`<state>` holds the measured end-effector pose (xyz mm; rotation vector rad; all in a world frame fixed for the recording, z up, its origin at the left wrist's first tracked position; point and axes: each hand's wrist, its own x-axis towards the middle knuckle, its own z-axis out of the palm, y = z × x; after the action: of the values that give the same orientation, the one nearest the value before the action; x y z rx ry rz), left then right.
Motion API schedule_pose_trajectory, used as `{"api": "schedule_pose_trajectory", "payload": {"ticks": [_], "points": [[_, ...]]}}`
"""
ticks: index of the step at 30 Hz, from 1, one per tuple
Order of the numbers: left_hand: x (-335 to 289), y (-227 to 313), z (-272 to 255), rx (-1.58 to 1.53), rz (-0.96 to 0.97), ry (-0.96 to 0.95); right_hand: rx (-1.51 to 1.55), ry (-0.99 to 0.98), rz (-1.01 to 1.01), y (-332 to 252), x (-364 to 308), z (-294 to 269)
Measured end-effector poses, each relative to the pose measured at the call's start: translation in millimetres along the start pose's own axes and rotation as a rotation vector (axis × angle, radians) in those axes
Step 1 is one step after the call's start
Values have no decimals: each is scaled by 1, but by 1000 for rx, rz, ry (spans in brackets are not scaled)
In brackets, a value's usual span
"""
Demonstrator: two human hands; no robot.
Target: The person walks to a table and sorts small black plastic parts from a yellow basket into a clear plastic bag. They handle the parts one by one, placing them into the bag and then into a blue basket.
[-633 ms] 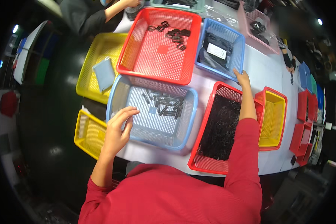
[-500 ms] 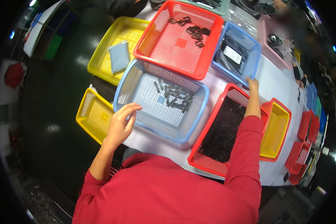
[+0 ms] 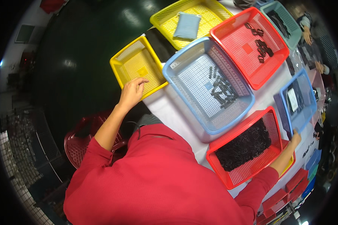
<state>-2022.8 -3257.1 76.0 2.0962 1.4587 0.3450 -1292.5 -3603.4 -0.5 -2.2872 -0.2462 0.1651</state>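
My right hand [image 3: 296, 139] grips the near corner of a small blue basket [image 3: 303, 120] at the right. In this basket lie dark items with a white label [image 3: 292, 100]. My left hand [image 3: 132, 92] hovers at the near edge of a small yellow basket [image 3: 129, 63]. Its fingers are loosely bent, apart from the thumb, with nothing visible in them. Between my hands stands a larger blue basket [image 3: 189, 95] with several short black strips [image 3: 222, 90]. Nearer my right forearm, a red basket [image 3: 239, 179] holds a mass of small black pieces [image 3: 244, 146].
Behind stand a red basket [image 3: 233, 47] with black buckle-like parts [image 3: 264, 50] and a yellow basket [image 3: 204, 8] with a grey-blue pouch [image 3: 187, 26]. A green basket [image 3: 294, 35] stands beyond. Another person's hand [image 3: 308, 37] shows far right. A dark red chair [image 3: 77, 150] stands left.
My view has turned, so the baskets appear rotated. The small blue basket has moved away from the far red basket, with my right hand still on its corner. My left hand is now beside the small yellow basket.
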Motion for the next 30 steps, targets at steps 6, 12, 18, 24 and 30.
{"api": "schedule_pose_trajectory", "payload": {"ticks": [6,12,18,24,30], "points": [[26,-111,-30,301,-61,388,3,98,28,-87,-105,-75],[68,-182,-25,-658,-866,-10,163,-2,14,-136,-249,-113],[86,-254,-29,-768,-482,-178,293,-38,129,-147,-412,-67],[120,-215,-122,-920,-395,-236,412,150,165,-176,-586,-15],[176,-164,-131,-1101,-353,-439,376,281,179,-190,-693,1]]}}
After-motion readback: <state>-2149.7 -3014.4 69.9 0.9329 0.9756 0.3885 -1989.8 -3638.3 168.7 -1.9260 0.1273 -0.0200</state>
